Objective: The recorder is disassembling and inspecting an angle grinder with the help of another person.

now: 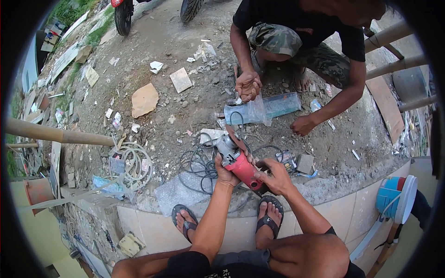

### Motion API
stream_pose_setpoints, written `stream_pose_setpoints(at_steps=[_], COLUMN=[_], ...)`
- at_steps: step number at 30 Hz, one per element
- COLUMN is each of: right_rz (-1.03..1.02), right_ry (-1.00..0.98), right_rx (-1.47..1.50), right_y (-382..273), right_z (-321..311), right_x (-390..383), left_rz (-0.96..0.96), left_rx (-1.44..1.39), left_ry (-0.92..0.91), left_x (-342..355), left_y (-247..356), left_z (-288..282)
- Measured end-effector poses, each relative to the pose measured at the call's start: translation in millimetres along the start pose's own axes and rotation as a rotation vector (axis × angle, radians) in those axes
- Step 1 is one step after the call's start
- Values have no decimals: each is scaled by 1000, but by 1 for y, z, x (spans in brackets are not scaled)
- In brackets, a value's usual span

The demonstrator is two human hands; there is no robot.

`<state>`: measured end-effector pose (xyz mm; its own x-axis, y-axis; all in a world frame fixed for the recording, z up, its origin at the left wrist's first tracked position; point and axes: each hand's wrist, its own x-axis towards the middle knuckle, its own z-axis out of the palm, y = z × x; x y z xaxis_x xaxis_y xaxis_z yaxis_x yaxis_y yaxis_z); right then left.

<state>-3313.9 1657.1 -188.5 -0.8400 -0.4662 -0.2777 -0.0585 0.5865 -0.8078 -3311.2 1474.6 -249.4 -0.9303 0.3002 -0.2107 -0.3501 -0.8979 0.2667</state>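
Between my knees I hold a red angle grinder (242, 169) with a silver gear head, tilted with its head up and to the left. A brownish disc or guard (235, 138) stands at the head's upper side. My left hand (225, 173) is wrapped round the grinder from the left, just below the gear head. On the other side my right hand (274, 177) grips the red body near its rear end, thumb on top. A dark cord (189, 166) lies in loops on the ground beneath the tool. Bubble wrap (180, 191) is spread beside my left foot.
Opposite me a person (296, 41) crouches, hands above a clear bluish plastic package (278, 107). A bamboo pole (60, 133) juts in at left, over a coiled hose (137, 162). A grey block (305, 163) lies right; a blue bucket (389, 197) hangs beyond the tiled edge (324, 217).
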Motion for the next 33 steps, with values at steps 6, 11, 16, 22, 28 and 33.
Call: stream_pose_setpoints(at_steps=[6, 11, 16, 22, 28, 33], right_rz=[-132, -218, -103, -358, -158, -117], right_ry=[168, 130, -49, 94, -42, -84], right_rx=[235, 197, 245, 133, 210, 414], right_y=[-20, -29, -45, -35, -34, -28], right_z=[-29, -33, -38, -33, -34, -44], right_x=[30, 49, 52, 49, 51, 48], left_rz=[97, 36, -60, -8, -96, -119], left_rx=[121, 115, 119, 22, 76, 111], left_ry=[122, 235, 90, 220, 35, 77], left_x=[-8, -16, -26, -28, -32, -27], left_y=[0, -9, -8, -24, -19, -12], left_z=[2, 14, -4, 1, -13, 5])
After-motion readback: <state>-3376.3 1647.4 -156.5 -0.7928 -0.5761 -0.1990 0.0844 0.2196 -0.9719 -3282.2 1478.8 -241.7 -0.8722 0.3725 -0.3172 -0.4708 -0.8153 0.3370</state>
